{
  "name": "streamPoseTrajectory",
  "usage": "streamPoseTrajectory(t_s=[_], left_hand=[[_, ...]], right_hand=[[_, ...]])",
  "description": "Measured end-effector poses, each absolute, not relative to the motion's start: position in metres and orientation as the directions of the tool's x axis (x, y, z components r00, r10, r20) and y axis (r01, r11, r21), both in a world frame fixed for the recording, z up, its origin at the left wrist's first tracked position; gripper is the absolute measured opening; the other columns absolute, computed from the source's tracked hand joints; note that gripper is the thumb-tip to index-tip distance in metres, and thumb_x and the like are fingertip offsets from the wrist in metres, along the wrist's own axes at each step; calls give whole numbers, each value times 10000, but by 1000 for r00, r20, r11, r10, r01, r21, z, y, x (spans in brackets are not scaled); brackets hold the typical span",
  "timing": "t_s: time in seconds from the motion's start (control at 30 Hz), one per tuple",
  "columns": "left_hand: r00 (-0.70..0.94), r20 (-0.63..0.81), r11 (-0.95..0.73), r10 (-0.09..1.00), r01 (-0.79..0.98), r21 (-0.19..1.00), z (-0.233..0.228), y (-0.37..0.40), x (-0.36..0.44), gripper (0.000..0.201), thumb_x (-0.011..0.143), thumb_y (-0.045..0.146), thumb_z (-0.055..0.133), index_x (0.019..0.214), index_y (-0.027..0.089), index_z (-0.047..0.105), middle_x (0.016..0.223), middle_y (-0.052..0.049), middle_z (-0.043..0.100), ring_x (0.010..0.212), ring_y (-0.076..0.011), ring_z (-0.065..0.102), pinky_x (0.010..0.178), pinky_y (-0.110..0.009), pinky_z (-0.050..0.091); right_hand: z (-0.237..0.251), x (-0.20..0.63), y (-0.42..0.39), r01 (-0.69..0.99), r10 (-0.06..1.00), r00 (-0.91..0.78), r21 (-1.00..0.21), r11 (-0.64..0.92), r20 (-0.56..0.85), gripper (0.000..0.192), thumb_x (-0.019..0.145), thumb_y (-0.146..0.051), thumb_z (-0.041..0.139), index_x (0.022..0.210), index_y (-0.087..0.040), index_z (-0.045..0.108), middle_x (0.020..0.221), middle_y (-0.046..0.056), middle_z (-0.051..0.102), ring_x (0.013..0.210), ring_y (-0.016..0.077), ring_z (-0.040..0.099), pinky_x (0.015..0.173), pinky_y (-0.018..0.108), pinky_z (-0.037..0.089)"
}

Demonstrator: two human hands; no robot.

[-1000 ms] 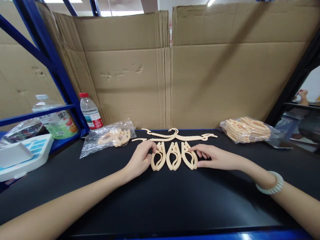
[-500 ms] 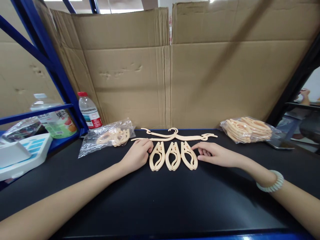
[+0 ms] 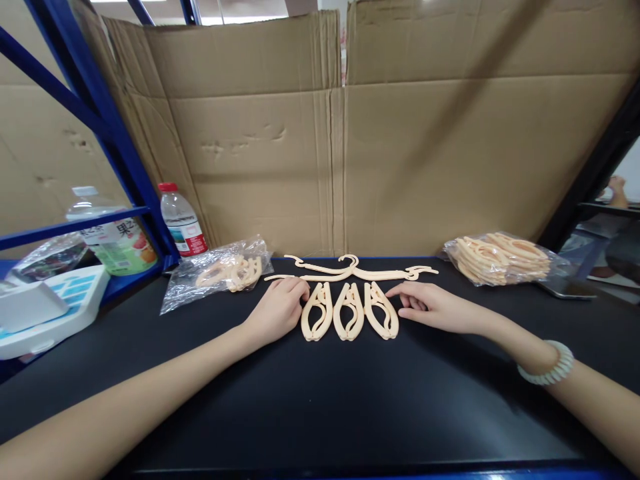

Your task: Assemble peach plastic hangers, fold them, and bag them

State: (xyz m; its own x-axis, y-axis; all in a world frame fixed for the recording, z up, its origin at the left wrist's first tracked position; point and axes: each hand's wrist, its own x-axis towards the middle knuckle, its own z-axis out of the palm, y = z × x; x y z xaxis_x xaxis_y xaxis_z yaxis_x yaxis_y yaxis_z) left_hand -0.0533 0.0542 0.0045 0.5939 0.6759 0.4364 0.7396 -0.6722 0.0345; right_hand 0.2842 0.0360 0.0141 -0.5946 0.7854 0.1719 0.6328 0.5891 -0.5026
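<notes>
Three folded cream plastic hangers (image 3: 349, 330) lie side by side on the black table, narrow ends toward me. Behind them, unfolded hangers (image 3: 380, 275) stretch crosswise, partly overlapping. My left hand (image 3: 277, 308) rests on the table with fingers curled, beside the left folded hanger (image 3: 306, 323); its fingertips are partly hidden, and no held object shows. On the other side, my right hand (image 3: 435, 307) has its index finger stretched to the upper edge of the right folded hanger (image 3: 393, 327). Its thumb is apart and the other fingers are loosely bent, with nothing held.
A clear bag of hangers (image 3: 225, 272) lies at left, and a fuller bag (image 3: 500, 260) at right, partly over a dark flat device (image 3: 567, 289). Bottles (image 3: 184, 223) and a white-and-blue plastic item (image 3: 60, 313) stand left. Cardboard (image 3: 260, 153) walls the back.
The whole view has shifted slightly, with things sitting a little further right. Both hands and the hangers keep their places on the table.
</notes>
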Motion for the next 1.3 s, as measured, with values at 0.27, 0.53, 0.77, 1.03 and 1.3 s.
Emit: streamPoseTrajectory(t_s=[0.27,0.53,0.77,1.03,1.3], left_hand=[[570,433,-635,698,773,5,4,53,-54,225,741,3,377,814,201,457,929,-49,594,955,-225,545,886,-413,412],[553,453,-595,700,802,-59,2,52,-55,213,762,27,373,849,200,462,924,-53,605,996,-239,541,931,-435,372],[554,459,-602,694,797,-52,1,54,-56,228,757,29,392,881,201,477,948,-53,610,1026,-241,542,948,-429,362],[543,434,-580,719,813,-57,1,54,-55,227,777,42,388,917,186,494,960,-69,611,1023,-250,544,934,-435,371],[528,421,-566,738,824,-41,0,55,-55,223,785,55,388,922,189,502,965,-60,603,1010,-242,548,931,-427,383]], right_hand=[[15,284,35,653,782,-599,-463,600,169,343,897,-334,500,1191,-174,575,767,7,504,625,131,461,586,266,405],[15,281,36,658,783,-596,-451,603,179,341,898,-322,496,1196,-180,579,751,7,513,625,136,467,583,265,401],[14,282,36,656,779,-597,-443,611,189,334,893,-298,498,1191,-175,585,746,5,516,621,137,463,586,266,394],[14,281,36,660,777,-599,-430,616,192,310,895,-284,489,1166,-172,591,742,6,518,615,136,467,581,266,394],[7,292,44,713,796,-536,-355,605,279,307,879,-306,491,1138,-169,583,923,80,614,805,201,579,727,351,492]])
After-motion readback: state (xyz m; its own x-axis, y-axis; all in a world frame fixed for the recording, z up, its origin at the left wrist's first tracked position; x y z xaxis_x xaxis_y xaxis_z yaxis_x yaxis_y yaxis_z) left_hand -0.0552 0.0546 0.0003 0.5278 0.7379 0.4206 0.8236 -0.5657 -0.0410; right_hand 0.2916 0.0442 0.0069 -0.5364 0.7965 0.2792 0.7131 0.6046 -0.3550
